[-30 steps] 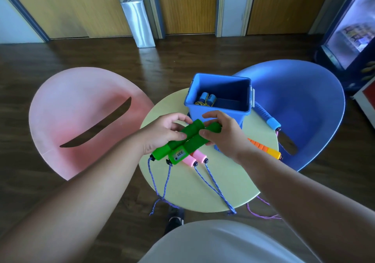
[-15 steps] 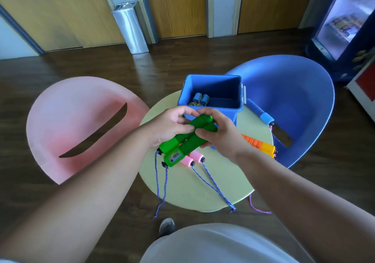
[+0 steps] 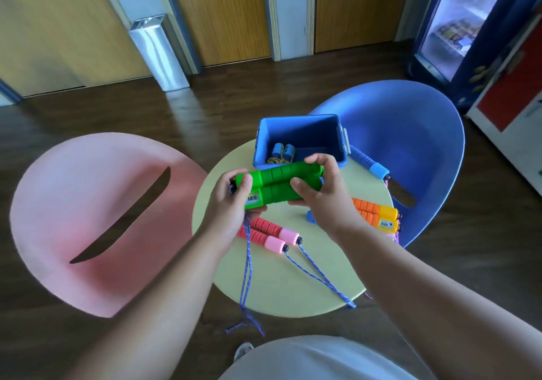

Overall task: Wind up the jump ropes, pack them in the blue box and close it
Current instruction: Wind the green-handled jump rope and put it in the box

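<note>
Head view. Gripping the pair of green handles (image 3: pixel 281 186) from both ends, side by side and level, above the desk (image 3: pixel 293 277): left hand (image 3: pixel 234 200) wrapped round the end with the small counter, right hand (image 3: pixel 319 191) clasping the other end, fingers (image 3: pixel 318 159) curled over the top and thumb across the front. Probably paired like this so the cord (image 3: pixel 245 262) can be wound round both at once. Not yet wound: hanging from the left end, past the desk edge, down toward the floor.

Just behind the hands, the blue box (image 3: pixel 302 133), open, placed within easy reach, with a wound blue rope (image 3: pixel 281 152) lying in its left part.

Waiting loose on the desk: pink handles (image 3: pixel 268 233) below the hands, cords trailing off the near edge; orange handles (image 3: pixel 375 212) at the right edge, partly hidden by the right wrist; a blue handle (image 3: pixel 369 164) just beside the box's right wall. No lid clearly made out.
</note>
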The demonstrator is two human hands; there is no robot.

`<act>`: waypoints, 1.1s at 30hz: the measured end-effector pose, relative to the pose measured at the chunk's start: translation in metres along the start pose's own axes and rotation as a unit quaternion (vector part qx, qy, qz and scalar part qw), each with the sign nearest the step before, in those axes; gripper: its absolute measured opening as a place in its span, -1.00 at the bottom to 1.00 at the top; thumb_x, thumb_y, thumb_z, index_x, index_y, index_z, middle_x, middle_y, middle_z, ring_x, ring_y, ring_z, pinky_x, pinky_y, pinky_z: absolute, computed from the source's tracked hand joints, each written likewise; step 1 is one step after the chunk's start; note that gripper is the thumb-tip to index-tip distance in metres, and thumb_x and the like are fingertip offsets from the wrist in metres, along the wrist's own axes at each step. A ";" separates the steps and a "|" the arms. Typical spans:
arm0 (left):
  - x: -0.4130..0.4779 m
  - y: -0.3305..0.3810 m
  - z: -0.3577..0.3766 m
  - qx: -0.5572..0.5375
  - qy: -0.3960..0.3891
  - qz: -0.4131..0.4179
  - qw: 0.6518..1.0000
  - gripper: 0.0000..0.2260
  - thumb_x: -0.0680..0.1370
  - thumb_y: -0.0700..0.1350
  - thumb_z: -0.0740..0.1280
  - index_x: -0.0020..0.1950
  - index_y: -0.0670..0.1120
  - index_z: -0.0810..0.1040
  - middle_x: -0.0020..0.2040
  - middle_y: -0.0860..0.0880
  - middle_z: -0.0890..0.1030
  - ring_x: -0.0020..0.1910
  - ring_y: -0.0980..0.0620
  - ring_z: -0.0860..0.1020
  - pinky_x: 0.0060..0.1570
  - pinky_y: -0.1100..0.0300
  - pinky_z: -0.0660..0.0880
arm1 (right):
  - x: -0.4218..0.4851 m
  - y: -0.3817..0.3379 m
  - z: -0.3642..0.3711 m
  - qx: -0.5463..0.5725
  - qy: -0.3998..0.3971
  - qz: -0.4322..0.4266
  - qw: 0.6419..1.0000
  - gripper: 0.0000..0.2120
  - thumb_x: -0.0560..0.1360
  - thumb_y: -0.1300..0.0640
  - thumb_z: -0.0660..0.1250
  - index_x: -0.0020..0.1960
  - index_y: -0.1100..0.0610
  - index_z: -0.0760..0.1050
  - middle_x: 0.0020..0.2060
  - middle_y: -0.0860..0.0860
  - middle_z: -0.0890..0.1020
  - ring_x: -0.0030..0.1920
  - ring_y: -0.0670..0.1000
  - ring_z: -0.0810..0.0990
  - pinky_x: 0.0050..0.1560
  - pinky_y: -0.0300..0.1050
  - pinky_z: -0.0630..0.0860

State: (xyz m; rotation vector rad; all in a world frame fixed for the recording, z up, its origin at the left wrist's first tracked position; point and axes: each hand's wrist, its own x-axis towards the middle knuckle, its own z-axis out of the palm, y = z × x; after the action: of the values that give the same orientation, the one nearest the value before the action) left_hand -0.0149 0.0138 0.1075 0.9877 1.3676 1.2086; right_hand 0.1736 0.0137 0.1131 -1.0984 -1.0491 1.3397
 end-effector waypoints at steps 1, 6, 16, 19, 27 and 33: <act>0.001 -0.001 0.000 0.008 0.032 0.022 0.999 -0.92 0.63 0.02 0.37 0.10 0.07 0.59 0.14 -0.16 0.60 -0.16 -0.11 0.70 -0.14 -0.09 0.67 | -0.001 0.001 0.006 -0.017 -0.009 -0.004 1.000 -0.71 0.60 0.33 0.33 0.19 0.07 0.31 0.00 0.01 0.50 -0.01 0.07 0.66 -0.05 0.11 0.70; 0.009 0.004 -0.022 0.048 0.051 0.051 0.996 -0.94 0.68 -0.04 0.33 0.02 0.10 0.56 0.06 -0.08 0.56 -0.26 0.11 0.66 -0.30 0.10 0.62 | -0.002 -0.009 0.016 -0.146 -0.064 -0.021 0.987 -0.86 0.69 0.19 0.20 0.21 0.05 0.30 -0.04 -0.01 0.43 -0.17 -0.12 0.53 -0.16 0.05 0.70; 0.019 0.008 -0.049 0.085 0.013 0.037 0.996 -0.95 0.69 -0.02 0.29 0.04 0.12 0.52 0.04 -0.02 0.55 -0.15 0.01 0.61 -0.32 0.13 0.57 | -0.011 -0.013 0.036 -0.060 -0.071 0.087 0.992 -0.87 0.68 0.25 0.19 0.19 0.08 0.37 -0.03 0.13 0.49 -0.21 0.08 0.61 -0.15 0.02 0.64; 0.020 0.007 -0.058 0.088 -0.007 0.028 0.996 -0.97 0.69 -0.02 0.29 0.08 0.09 0.51 0.04 0.02 0.56 -0.16 0.05 0.62 -0.30 0.12 0.59 | -0.013 -0.008 0.043 -0.048 -0.066 0.105 0.991 -0.82 0.67 0.32 0.17 0.15 0.05 0.38 -0.03 0.14 0.49 -0.23 0.08 0.61 -0.11 0.06 0.65; 0.016 0.009 -0.077 -0.168 0.110 -0.081 0.976 -0.71 0.75 0.01 0.09 0.13 -0.16 0.50 -0.19 -0.14 0.58 -0.36 -0.07 0.57 -0.22 0.08 0.59 | -0.004 -0.008 0.081 -0.023 0.034 0.075 0.996 -0.80 0.68 0.32 0.15 0.12 0.03 0.39 0.06 0.14 0.49 -0.23 0.12 0.56 -0.11 0.05 0.65; -0.006 -0.006 -0.088 -0.103 0.129 -0.079 0.983 -0.89 0.57 -0.36 0.28 -0.12 -0.37 0.53 -0.44 0.06 0.55 -0.40 0.06 0.56 -0.21 0.24 0.54 | 0.013 -0.017 0.122 0.028 0.075 0.052 0.995 -0.81 0.68 0.34 0.13 0.12 0.06 0.36 0.04 0.09 0.47 -0.27 0.11 0.52 -0.27 -0.08 0.61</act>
State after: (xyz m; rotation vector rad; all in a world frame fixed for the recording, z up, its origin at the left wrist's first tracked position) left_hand -0.1007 -0.0065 0.1013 0.5807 1.4552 1.3604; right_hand 0.0573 0.0271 0.1522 -1.2051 -0.8494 1.3380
